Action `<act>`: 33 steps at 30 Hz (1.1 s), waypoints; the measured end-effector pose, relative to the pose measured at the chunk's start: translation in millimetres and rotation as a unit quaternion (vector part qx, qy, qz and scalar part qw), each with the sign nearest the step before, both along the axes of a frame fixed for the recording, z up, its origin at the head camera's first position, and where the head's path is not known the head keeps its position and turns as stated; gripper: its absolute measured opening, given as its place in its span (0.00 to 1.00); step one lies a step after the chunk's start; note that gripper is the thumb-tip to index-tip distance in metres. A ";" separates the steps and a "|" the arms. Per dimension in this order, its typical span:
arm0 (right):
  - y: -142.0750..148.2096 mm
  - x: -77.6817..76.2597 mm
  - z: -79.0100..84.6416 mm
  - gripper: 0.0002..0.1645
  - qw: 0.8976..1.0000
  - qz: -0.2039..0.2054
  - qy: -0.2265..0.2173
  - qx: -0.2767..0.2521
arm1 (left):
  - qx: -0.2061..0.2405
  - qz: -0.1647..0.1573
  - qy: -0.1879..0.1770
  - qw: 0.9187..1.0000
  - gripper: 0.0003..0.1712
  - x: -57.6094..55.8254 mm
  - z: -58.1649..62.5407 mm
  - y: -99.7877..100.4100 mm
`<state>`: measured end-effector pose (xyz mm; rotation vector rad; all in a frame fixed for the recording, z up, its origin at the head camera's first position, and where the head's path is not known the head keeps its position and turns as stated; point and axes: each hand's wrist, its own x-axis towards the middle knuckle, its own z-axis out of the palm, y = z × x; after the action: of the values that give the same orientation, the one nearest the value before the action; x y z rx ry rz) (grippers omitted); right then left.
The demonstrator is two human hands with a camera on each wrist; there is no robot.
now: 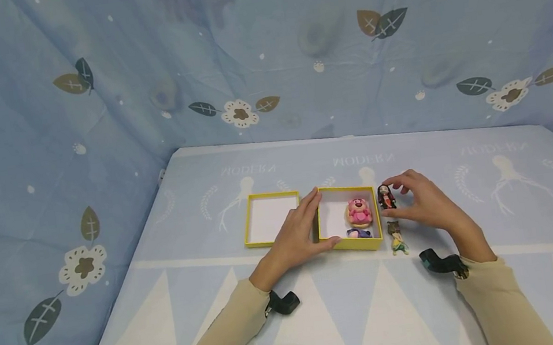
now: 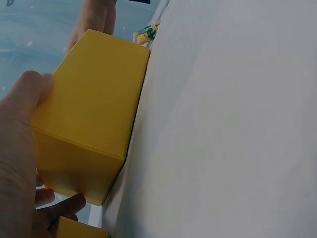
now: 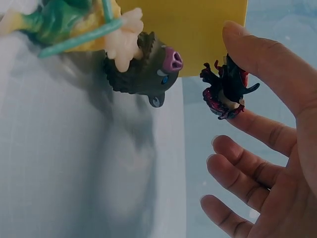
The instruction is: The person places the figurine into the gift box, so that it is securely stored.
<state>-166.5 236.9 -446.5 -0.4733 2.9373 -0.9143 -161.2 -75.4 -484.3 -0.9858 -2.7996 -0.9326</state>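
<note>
Along the left side of an open yellow box [image 1: 351, 245], my left hand [image 1: 292, 237] grips it, thumb at the front wall and fingers toward the back left corner. Inside the white interior lie a pink bear figurine [image 1: 359, 212] and a purple-blue figurine [image 1: 359, 234], partly hidden by the front wall. My right hand [image 1: 422, 200] pinches a dark-haired figurine [image 1: 386, 197] between thumb and index finger, just right of the box; its other fingers [image 3: 235, 186] are spread. Nearer me lies a boar-headed figurine [image 1: 397, 238] with yellow and green clothing, its pink snout visible in the right wrist view.
Left of the box lies its yellow-rimmed lid [image 1: 273, 219], white inside facing up. A patterned blue and white cloth covers the table [image 1: 213, 332]. Blue printed fabric [image 1: 260, 52] hangs behind and at the left. Dark wrist cameras [image 1: 284, 303] sit at both cuffs.
</note>
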 end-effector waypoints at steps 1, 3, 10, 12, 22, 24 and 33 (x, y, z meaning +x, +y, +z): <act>-0.5 0.1 0.1 0.40 1.000 0.001 0.000 -0.001 | 0.000 0.000 0.000 1.000 0.60 0.1 0.0 -0.2; -1.5 0.3 0.2 0.40 1.000 0.005 0.001 -0.002 | 0.000 0.000 0.000 1.000 0.60 0.4 0.4 -0.5; -2.5 0.5 0.4 0.40 1.000 0.007 0.003 0.000 | 0.000 0.000 0.012 1.000 0.60 -0.4 -1.2 -1.0; -2.4 0.8 1.2 0.40 1.000 0.006 0.004 0.002 | 0.000 0.000 0.015 1.000 0.60 -0.6 -1.6 -1.0; -2.8 1.8 6.0 0.41 1.000 0.000 0.005 0.001 | 0.002 0.002 0.008 1.000 0.60 -0.6 -2.2 -1.6; -3.3 2.4 7.4 0.40 1.000 -0.001 0.007 0.000 | 0.000 0.001 0.008 1.000 0.60 -0.4 -2.2 -1.6; -6.1 4.7 12.4 0.40 1.000 0.002 0.026 -0.005 | 0.000 -0.001 0.004 1.000 0.59 0.1 -0.3 -0.6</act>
<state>-161.8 230.8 -434.1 -0.5105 2.9787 -0.9301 -161.0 -76.1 -484.7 -0.9916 -2.7927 -0.9258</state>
